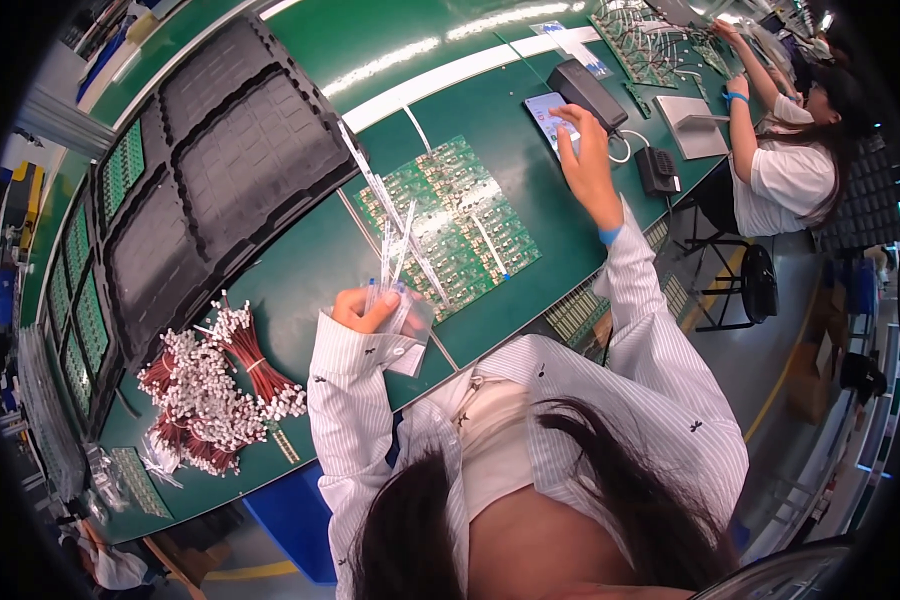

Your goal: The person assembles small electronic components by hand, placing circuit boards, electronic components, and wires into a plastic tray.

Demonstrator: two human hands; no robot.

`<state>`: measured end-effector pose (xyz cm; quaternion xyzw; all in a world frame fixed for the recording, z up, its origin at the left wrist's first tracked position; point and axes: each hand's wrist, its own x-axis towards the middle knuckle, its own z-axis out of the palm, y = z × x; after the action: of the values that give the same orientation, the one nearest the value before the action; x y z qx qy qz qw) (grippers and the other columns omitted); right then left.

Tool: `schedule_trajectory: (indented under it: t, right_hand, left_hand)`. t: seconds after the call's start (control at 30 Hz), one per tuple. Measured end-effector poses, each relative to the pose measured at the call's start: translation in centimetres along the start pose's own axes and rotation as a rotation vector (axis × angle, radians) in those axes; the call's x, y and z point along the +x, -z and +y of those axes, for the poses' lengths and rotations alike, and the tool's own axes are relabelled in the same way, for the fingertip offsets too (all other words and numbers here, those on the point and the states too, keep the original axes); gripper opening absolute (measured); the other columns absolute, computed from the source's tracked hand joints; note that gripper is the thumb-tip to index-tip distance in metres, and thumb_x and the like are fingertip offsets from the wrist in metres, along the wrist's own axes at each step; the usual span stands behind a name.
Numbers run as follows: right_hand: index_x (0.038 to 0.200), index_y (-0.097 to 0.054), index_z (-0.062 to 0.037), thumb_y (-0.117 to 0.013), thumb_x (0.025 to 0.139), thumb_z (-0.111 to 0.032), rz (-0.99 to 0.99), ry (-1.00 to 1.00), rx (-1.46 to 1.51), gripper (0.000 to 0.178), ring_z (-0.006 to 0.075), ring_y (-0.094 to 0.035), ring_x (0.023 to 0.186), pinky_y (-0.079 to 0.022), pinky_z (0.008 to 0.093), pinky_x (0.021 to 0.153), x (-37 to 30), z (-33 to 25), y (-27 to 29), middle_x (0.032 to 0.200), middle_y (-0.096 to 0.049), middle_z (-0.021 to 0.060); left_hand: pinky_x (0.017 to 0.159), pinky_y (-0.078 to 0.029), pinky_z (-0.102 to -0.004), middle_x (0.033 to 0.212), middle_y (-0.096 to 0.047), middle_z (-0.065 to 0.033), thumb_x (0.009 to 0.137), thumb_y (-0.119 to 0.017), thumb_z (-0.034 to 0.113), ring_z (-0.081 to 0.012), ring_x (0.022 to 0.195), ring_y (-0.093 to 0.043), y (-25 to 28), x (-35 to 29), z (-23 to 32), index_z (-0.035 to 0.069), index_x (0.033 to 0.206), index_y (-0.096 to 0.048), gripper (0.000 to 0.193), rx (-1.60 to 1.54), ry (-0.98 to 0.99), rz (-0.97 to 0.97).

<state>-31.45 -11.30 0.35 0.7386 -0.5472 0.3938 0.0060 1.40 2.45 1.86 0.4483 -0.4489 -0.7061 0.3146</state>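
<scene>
My left hand (366, 309) is closed round a clear plastic bag (414, 318), from which several thin white flat cables (380, 190) stick up and away. Beyond and under those cables lies a panel of green circuit boards (490, 205) on the green table. My right hand (592, 170) reaches out over a phone (542, 112) with a lit screen. Its fingers are apart, with nothing held in them, and the fingertips are at or just above the screen. The phone leans against a black box (585, 92).
Bundles of dark red wires with white connectors (200, 395) lie at the left, below large black trays (240, 130). A black power adapter (658, 170) with a white cable sits at the right. Wired boards (635, 45) lie farther back. A co-worker (795, 150) sits at the far right.
</scene>
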Motion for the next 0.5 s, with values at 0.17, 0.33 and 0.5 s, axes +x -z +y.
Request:
schedule_trajectory:
  t: [0.17, 0.33, 0.5]
  right_hand:
    - [0.102, -0.049, -0.0013, -0.052, 0.082, -0.010, -0.191, -0.104, 0.569, 0.022, 0.0166, -0.056, 0.070, -0.043, 0.0285, 0.065, -2.0, -8.4, 3.1, 0.089, -0.060, 0.0077]
    - [0.095, -0.055, 0.0015, -0.055, 0.080, -0.006, -0.541, -0.243, 0.808, 0.016, 0.0079, -0.053, 0.066, -0.043, 0.0210, 0.056, -1.1, -15.0, 3.3, 0.076, -0.057, 0.0068]
    - [0.087, -0.058, 0.0012, -0.059, 0.077, -0.006, -0.573, -0.118, 0.789, 0.012, 0.0089, -0.053, 0.064, -0.043, 0.0221, 0.056, -1.2, -15.1, 2.6, 0.074, -0.058, 0.0059]
  left_hand:
    - [0.056, -0.048, -0.0260, 0.069, -0.062, -0.0122, 0.085, -0.050, 0.026, -0.0156, 0.061, -0.059, -0.2, 0.2, -0.1, -0.006, 0.094, -0.057, 0.033, -0.020, 0.023, -0.037]
    - [0.062, -0.046, -0.0249, 0.073, -0.063, -0.0097, 0.086, -0.050, 0.027, -0.0141, 0.066, -0.059, -0.4, -0.2, 0.7, -0.005, 0.095, -0.059, 0.034, 0.026, 0.074, -0.124]
    - [0.060, -0.047, -0.0260, 0.070, -0.062, -0.0115, 0.084, -0.051, 0.027, -0.0157, 0.064, -0.059, -0.8, -0.4, 0.8, -0.006, 0.093, -0.057, 0.035, 0.056, 0.051, -0.112]
